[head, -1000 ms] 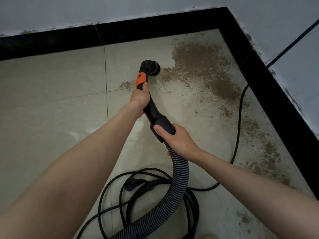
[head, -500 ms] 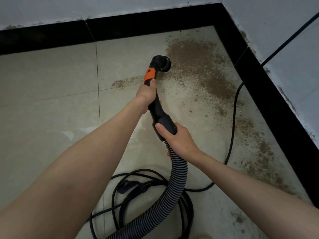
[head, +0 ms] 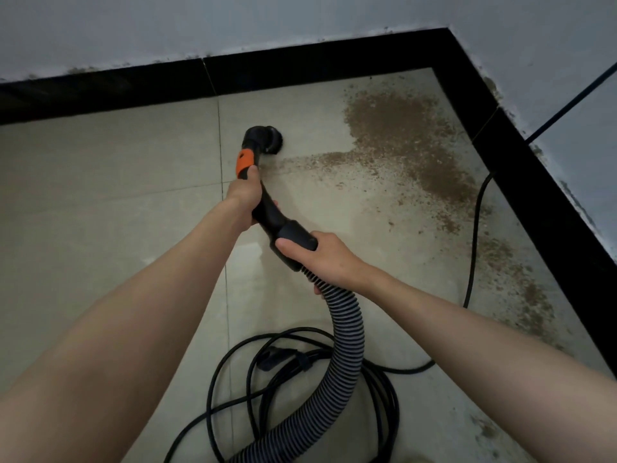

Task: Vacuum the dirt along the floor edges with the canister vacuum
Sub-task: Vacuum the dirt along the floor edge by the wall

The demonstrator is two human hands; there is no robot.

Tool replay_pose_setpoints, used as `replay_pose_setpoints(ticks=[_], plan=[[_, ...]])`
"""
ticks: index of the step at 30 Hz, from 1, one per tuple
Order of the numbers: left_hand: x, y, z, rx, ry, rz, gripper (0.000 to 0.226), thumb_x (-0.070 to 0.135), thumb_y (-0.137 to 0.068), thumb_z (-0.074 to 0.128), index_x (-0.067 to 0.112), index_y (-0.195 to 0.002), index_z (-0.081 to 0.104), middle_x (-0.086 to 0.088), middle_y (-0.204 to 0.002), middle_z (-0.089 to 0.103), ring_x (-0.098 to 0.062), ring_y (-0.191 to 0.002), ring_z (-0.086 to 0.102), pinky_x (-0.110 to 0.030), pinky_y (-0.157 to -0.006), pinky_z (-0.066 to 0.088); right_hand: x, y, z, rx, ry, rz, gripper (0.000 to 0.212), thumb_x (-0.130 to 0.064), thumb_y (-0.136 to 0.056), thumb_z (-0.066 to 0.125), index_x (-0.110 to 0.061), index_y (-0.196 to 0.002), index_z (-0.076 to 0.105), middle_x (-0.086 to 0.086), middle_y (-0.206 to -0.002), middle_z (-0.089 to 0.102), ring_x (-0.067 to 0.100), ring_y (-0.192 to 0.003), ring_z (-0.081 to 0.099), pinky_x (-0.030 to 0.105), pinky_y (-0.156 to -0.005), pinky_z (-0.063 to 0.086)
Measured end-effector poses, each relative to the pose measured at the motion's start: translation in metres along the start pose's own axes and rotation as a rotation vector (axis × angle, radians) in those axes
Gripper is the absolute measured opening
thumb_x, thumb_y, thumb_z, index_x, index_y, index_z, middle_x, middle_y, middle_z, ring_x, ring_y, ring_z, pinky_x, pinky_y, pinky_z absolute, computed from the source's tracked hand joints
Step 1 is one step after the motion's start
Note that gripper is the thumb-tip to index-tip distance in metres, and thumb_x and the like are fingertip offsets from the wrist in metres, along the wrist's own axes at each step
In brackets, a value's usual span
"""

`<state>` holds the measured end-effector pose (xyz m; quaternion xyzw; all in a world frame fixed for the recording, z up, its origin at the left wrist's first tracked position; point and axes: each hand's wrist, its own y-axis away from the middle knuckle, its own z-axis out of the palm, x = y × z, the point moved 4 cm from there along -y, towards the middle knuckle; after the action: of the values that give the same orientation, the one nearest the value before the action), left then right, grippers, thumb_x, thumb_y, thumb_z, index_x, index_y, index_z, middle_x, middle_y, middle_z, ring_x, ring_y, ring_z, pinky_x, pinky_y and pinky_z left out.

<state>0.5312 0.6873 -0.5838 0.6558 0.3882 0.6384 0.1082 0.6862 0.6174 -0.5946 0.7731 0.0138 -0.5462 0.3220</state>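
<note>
I had the left hand (head: 243,192) wrapped around the black vacuum wand (head: 267,208) just below its orange collar (head: 243,162), the thumb lying up along the tube so that its tip met the orange part. The fingers curled under the wand on the far side, where only their tips showed. My right hand (head: 325,257) gripped the thicker black cuff (head: 295,237) where the wand joined the ribbed hose (head: 347,332); the thumb lay across the top of the cuff and the other fingers closed round underneath, one of them on the first ribs of the hose. The round brush nozzle (head: 268,138) sat on the pale floor tile (head: 100,195), beyond the left hand's fingers and apart from them, with the collar between. It rested at the left end of a thin trail of brown dirt (head: 400,142) that widened into a dense patch toward the corner, along the black skirting (head: 534,182). More dirt ran down beside the right wall. A black power cord (head: 474,245) crossed that dirt and coiled in loops on the floor beneath the hose.
</note>
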Motion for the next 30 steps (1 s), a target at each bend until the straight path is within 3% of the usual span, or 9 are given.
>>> replay_pose_setpoints(ticks=[7, 11, 15, 19, 24, 30], plan=[[-0.018, 0.000, -0.065, 0.108, 0.093, -0.045, 0.051, 0.044, -0.102, 0.034, 0.003, -0.133, 0.037, -0.011, -0.079, 0.054, -0.024, -0.066, 0.056, -0.037, -0.063, 0.049, -0.024, -0.001, 0.040, -0.137, 0.137, -0.043, 0.044, -0.059, -0.084, 0.065, -0.016, -0.080, 0.056, 0.002, -0.067, 0.058, 0.006, -0.036, 0.055, 0.022, -0.039, 0.046], [-0.030, 0.011, -0.074, 0.117, 0.086, -0.061, 0.051, 0.043, -0.102, 0.033, 0.004, -0.135, 0.036, -0.018, -0.102, 0.061, -0.031, -0.085, 0.062, -0.043, -0.075, 0.051, -0.020, 0.011, 0.048, -0.144, 0.177, -0.064, 0.046, -0.061, -0.084, 0.064, -0.016, -0.077, 0.058, 0.000, -0.065, 0.058, 0.005, -0.038, 0.055, 0.023, -0.041, 0.048], [-0.039, 0.022, -0.067, 0.092, 0.106, -0.067, 0.050, 0.041, -0.103, 0.033, 0.002, -0.134, 0.035, -0.011, -0.087, 0.057, -0.024, -0.065, 0.058, -0.036, -0.056, 0.048, -0.014, 0.026, 0.045, -0.100, 0.192, -0.076, 0.044, -0.061, -0.082, 0.065, -0.019, -0.071, 0.058, -0.004, -0.059, 0.057, 0.004, -0.039, 0.055, 0.023, -0.041, 0.049], [-0.043, 0.033, -0.059, 0.083, 0.122, -0.081, 0.050, 0.041, -0.103, 0.032, 0.001, -0.134, 0.036, -0.012, -0.080, 0.056, -0.023, -0.064, 0.056, -0.037, -0.061, 0.048, -0.012, 0.036, 0.039, -0.073, 0.199, -0.075, 0.045, -0.060, -0.081, 0.066, -0.018, -0.068, 0.056, -0.009, -0.048, 0.055, 0.005, -0.037, 0.054, 0.022, -0.041, 0.048], [-0.046, 0.045, -0.043, 0.065, 0.092, -0.068, 0.051, 0.039, -0.103, 0.031, -0.001, -0.135, 0.035, -0.024, -0.124, 0.057, -0.023, -0.061, 0.054, -0.034, -0.055, 0.047, -0.003, 0.048, 0.030, -0.032, 0.220, -0.082, 0.044, -0.059, -0.082, 0.065, -0.020, -0.064, 0.054, -0.013, -0.042, 0.052, 0.001, -0.038, 0.049, 0.018, -0.042, 0.042], [-0.045, 0.051, -0.025, 0.028, 0.096, -0.086, 0.049, 0.039, -0.103, 0.032, 0.001, -0.133, 0.037, -0.024, -0.124, 0.057, -0.024, -0.062, 0.055, -0.033, -0.054, 0.047, 0.003, 0.057, 0.017, 0.016, 0.238, -0.085, 0.044, -0.061, -0.083, 0.064, -0.021, -0.067, 0.055, -0.012, -0.054, 0.055, -0.003, -0.041, 0.049, 0.012, -0.044, 0.039]])
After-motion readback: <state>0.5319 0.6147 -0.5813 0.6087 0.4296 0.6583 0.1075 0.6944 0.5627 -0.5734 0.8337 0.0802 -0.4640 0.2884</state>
